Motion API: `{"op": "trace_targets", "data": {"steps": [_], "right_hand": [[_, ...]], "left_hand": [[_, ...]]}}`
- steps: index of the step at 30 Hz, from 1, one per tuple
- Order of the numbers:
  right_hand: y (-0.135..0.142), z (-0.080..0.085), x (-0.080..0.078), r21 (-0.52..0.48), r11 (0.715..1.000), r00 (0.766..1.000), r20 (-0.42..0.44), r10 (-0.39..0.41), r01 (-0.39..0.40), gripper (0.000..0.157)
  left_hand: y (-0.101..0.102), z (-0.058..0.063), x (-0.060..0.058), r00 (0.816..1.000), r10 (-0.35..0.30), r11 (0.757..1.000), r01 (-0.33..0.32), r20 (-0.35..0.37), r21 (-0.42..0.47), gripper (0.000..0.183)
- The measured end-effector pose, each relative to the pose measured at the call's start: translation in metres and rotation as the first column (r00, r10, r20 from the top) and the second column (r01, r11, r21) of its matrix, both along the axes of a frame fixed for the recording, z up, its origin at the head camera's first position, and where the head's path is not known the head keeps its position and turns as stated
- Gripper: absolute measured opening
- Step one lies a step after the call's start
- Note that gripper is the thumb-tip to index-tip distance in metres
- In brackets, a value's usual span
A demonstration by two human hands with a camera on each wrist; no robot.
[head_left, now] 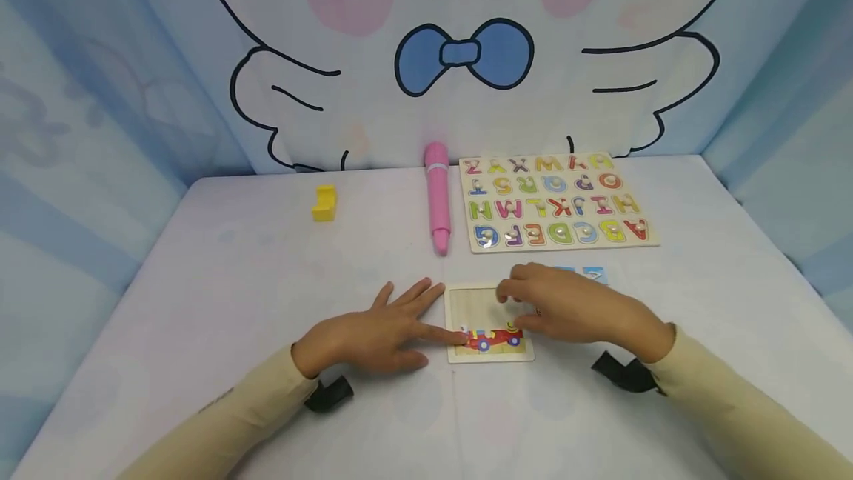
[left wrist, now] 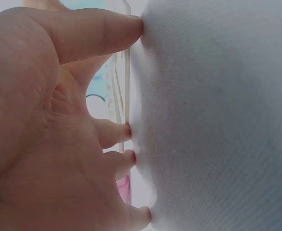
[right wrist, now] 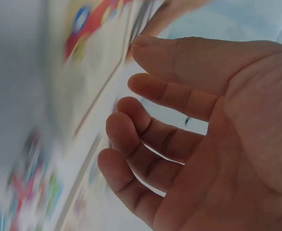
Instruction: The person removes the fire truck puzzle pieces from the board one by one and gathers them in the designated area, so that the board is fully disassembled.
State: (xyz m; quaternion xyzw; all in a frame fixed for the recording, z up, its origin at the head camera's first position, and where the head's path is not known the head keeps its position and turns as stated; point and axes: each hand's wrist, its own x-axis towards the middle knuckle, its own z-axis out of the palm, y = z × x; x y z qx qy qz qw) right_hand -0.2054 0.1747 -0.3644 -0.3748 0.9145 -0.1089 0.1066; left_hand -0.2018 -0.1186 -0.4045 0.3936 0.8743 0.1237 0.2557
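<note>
– How far along is the little picture puzzle?

– Partly done, I'd judge. The wooden tray (head_left: 476, 306) lies on the worktop (head_left: 220, 302) between the two hands, with a red vehicle (head_left: 496, 338) laid along its lower part, while most of the area above is bare wood

– Are the hands grasping anything?

– Not that I can see. The left hand (head_left: 380, 328) is spread, its index fingertip at the vehicle's left end. The right hand (head_left: 576, 306) is over the tray's right side, fingers loosely bent, and its wrist view shows nothing between them

– So what's left?

– Going by that bare wood, the upper part. Some blue pieces (head_left: 595, 275) lie loose just beyond the right hand and probably belong there; the hand hides part of that spot, so I can't count them

– And the letter board (head_left: 565, 247)?

– Separate, I think. It's farther back, beside a pink pen-shaped thing (head_left: 438, 198), with a yellow block (head_left: 324, 203) well off to the left, all untouched
</note>
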Motion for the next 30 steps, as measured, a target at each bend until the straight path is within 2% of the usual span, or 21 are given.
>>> {"op": "trace_targets", "data": {"steps": [3, 7, 11, 16, 20, 24, 30], "right_hand": [[-0.023, -0.008, 0.005, -0.003, 0.998, 0.998, -0.02, 0.06, -0.061, 0.032], [-0.039, -0.017, 0.009, 0.016, 0.997, 0.996, -0.046, 0.081, -0.08, 0.03], [-0.043, -0.023, 0.009, 0.004, 0.997, 0.996, -0.036, 0.079, -0.079, 0.023], [-0.045, -0.026, 0.007, -0.021, 0.996, 0.996, 0.017, 0.087, -0.086, 0.018], [-0.046, -0.028, 0.007, -0.038, 0.996, 0.995, 0.058, 0.082, -0.079, 0.019], [-0.049, -0.03, 0.005, -0.041, 0.996, 0.993, 0.083, 0.083, -0.08, 0.021], [-0.052, -0.028, 0.005, -0.037, 0.998, 0.991, 0.118, 0.063, -0.059, 0.024]], "left_hand": [[0.001, 0.0, -0.001, 1.0, -0.023, 0.999, 0.022, 0.005, 0.023, 0.054], [0.004, -0.001, -0.001, 0.999, -0.036, 0.999, 0.036, 0.007, 0.034, 0.054], [0.006, 0.001, -0.002, 0.999, -0.034, 0.999, 0.034, -0.001, 0.016, 0.055], [0.006, 0.002, -0.002, 1.0, -0.025, 1.0, 0.025, 0.009, 0.005, 0.055], [0.005, 0.004, -0.002, 1.0, -0.015, 1.0, 0.015, 0.013, -0.002, 0.055], [0.0, 0.006, 0.0, 0.999, -0.031, 0.999, 0.031, 0.018, 0.014, 0.05], [-0.002, 0.011, 0.003, 0.995, -0.069, 0.997, 0.066, 0.079, 0.032, 0.044]]}}
